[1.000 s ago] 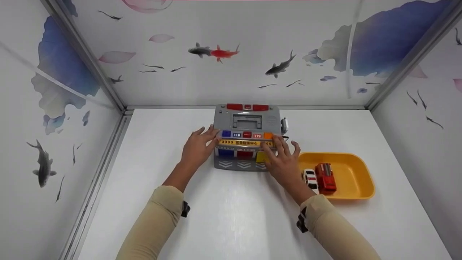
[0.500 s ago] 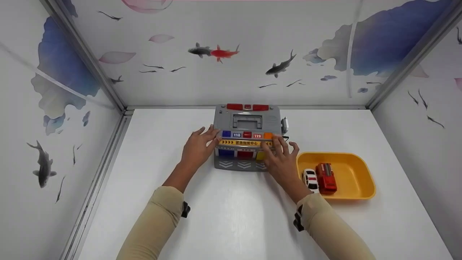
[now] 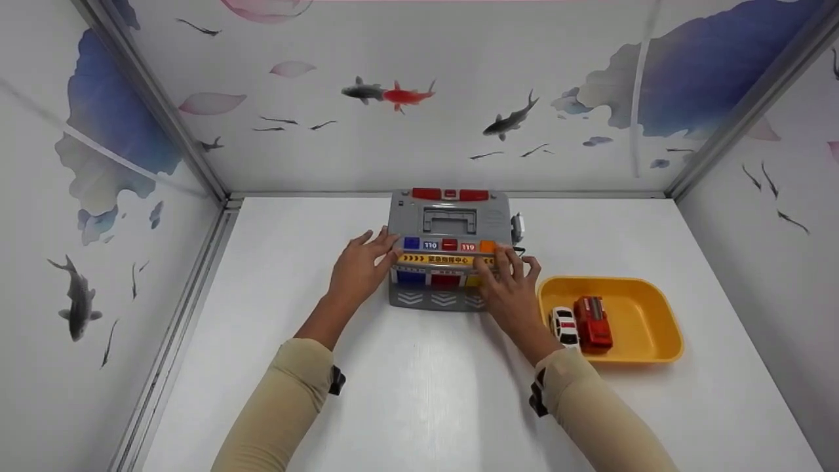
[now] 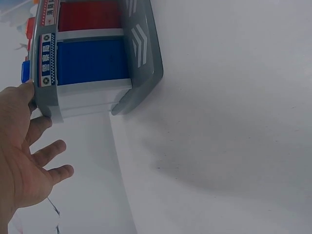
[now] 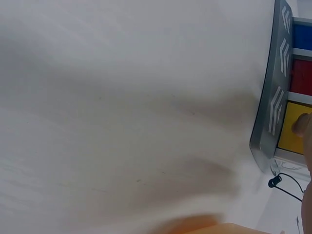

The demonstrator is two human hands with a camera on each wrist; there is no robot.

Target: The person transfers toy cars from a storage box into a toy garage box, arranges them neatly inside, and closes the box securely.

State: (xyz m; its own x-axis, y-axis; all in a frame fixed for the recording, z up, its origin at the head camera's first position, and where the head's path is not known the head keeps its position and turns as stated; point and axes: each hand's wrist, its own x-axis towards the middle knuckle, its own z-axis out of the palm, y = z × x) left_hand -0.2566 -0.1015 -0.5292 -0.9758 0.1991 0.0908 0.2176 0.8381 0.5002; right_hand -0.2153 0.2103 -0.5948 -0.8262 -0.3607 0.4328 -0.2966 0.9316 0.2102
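Observation:
A grey toy rescue station (image 3: 452, 210) stands against the back wall in the head view. Its front carries a blue door (image 4: 92, 61), a red door (image 3: 446, 280) and a yellow door (image 5: 290, 131). My left hand (image 3: 357, 269) touches the station's left front corner with thumb and forefinger, the other fingers spread loosely in the left wrist view. At the right front, my right hand (image 3: 514, 298) rests fingers on the upper edge, by the orange button (image 3: 487, 246). One fingertip of it presses the yellow door in the right wrist view; most of that hand is out of frame there.
A yellow tray (image 3: 645, 328) stands on the white table right of the station, holding a white toy car (image 3: 565, 328) and a red toy fire truck (image 3: 593, 324). A white part (image 3: 518, 227) and a black cord (image 5: 287, 187) hang at the station's right side. Printed walls enclose the table.
The right hand and forearm have shifted slightly left and inward. Less of the yellow door shows, and it seems to sit further in than before. The left hand has stayed in place.

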